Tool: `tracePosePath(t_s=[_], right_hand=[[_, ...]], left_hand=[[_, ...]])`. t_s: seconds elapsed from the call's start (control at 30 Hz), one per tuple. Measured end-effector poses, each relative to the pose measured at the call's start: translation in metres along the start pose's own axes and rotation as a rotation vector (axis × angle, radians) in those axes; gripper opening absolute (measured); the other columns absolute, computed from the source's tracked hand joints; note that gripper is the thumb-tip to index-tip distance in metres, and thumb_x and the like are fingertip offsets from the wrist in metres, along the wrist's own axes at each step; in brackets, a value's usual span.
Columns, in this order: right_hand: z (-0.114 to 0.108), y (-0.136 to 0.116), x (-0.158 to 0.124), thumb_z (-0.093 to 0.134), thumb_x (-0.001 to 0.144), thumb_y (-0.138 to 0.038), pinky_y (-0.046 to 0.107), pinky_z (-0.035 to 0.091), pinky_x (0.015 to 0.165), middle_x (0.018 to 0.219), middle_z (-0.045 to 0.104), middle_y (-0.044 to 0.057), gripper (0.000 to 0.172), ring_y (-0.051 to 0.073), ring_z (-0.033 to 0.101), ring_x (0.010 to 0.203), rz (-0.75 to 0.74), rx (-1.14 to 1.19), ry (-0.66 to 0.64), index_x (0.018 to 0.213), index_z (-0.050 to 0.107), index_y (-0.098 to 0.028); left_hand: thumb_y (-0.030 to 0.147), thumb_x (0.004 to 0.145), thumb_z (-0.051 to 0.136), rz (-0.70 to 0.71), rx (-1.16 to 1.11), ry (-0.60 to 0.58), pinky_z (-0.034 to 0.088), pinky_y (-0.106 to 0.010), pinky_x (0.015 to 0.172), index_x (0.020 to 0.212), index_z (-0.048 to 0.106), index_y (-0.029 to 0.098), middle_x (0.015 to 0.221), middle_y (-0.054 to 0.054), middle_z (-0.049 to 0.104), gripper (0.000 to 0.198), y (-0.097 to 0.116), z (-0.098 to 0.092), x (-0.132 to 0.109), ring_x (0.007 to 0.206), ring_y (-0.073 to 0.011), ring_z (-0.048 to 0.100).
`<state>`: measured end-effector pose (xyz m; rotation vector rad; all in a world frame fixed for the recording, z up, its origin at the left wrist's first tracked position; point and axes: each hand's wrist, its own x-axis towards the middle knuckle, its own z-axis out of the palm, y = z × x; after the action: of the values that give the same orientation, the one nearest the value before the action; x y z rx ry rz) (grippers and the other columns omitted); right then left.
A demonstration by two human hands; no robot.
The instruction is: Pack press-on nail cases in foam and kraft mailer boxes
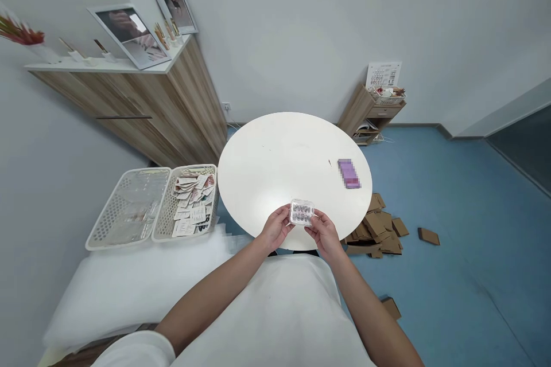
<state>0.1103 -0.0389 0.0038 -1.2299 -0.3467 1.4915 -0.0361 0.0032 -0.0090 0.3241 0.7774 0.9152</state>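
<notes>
Clear case of small dark pieces, held over the white surface's near edge, left hand and right hand pinching opposite sides; a slackened grip could drop it, scattering the contents.

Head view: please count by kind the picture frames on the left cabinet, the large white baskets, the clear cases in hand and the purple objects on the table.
Picture frames: 2
Large white baskets: 2
Held clear case: 1
Purple object: 1
Total: 6
</notes>
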Motion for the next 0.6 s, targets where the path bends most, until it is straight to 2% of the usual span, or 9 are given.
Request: tracePosePath(t_s=[0.13, 0.23, 0.33, 0.47, 0.6], right_hand=[[-0.005, -0.004, 0.004, 0.071, 0.058, -0.033, 0.027, 0.051, 0.069, 0.083, 0.063, 0.0, 0.038, 0.013, 0.06, 0.076, -0.026, -0.035, 0.019, 0.092, 0.057, -0.023], [-0.01, -0.011, 0.007, 0.071, 0.059, -0.033, 0.028, 0.05, 0.071, 0.085, 0.063, 0.0, 0.038, 0.013, 0.06, 0.079, -0.047, -0.058, 0.01, 0.092, 0.056, -0.023], [-0.019, -0.019, 0.011, 0.071, 0.058, -0.033, 0.029, 0.05, 0.071, 0.084, 0.063, 0.0, 0.035, 0.014, 0.059, 0.078, -0.084, -0.109, 0.035, 0.087, 0.056, -0.023], [-0.032, -0.031, 0.018, 0.072, 0.057, -0.034, 0.03, 0.051, 0.07, 0.083, 0.061, 0.001, 0.033, 0.014, 0.058, 0.078, -0.126, -0.19, 0.038, 0.082, 0.055, -0.021], [-0.046, -0.04, 0.026, 0.072, 0.056, -0.035, 0.032, 0.052, 0.069, 0.084, 0.059, 0.001, 0.036, 0.013, 0.058, 0.074, -0.09, -0.251, 0.012, 0.084, 0.053, -0.022]], left_hand=[[0.038, 0.072, 0.061, -0.071, 0.221, 0.046, 0.042, -0.03, 0.077, 0.106, 0.054, 0.024, 0.1, -0.006, 0.06, 0.038, 0.004, -0.001, -0.004, 0.087, -0.0154, 0.057], [0.042, 0.07, 0.062, -0.103, 0.428, -0.027, 0.041, -0.03, 0.075, 0.108, 0.054, 0.022, 0.1, -0.009, 0.061, 0.044, 0.007, 0.004, -0.003, 0.086, -0.0169, 0.058], [0.043, 0.069, 0.062, -0.054, 0.59, -0.079, 0.041, -0.028, 0.072, 0.099, 0.06, 0.018, 0.092, -0.009, 0.063, 0.039, 0.007, 0.015, 0.004, 0.079, -0.0165, 0.06], [0.042, 0.069, 0.063, 0.033, 0.676, -0.049, 0.04, -0.026, 0.068, 0.095, 0.061, 0.016, 0.08, -0.007, 0.065, 0.037, -0.002, 0.029, 0.015, 0.071, -0.0161, 0.061], [0.041, 0.07, 0.062, 0.076, 0.749, -0.022, 0.039, -0.025, 0.064, 0.089, 0.061, 0.016, 0.069, -0.004, 0.063, 0.032, -0.015, 0.038, 0.025, 0.065, -0.015, 0.06]])
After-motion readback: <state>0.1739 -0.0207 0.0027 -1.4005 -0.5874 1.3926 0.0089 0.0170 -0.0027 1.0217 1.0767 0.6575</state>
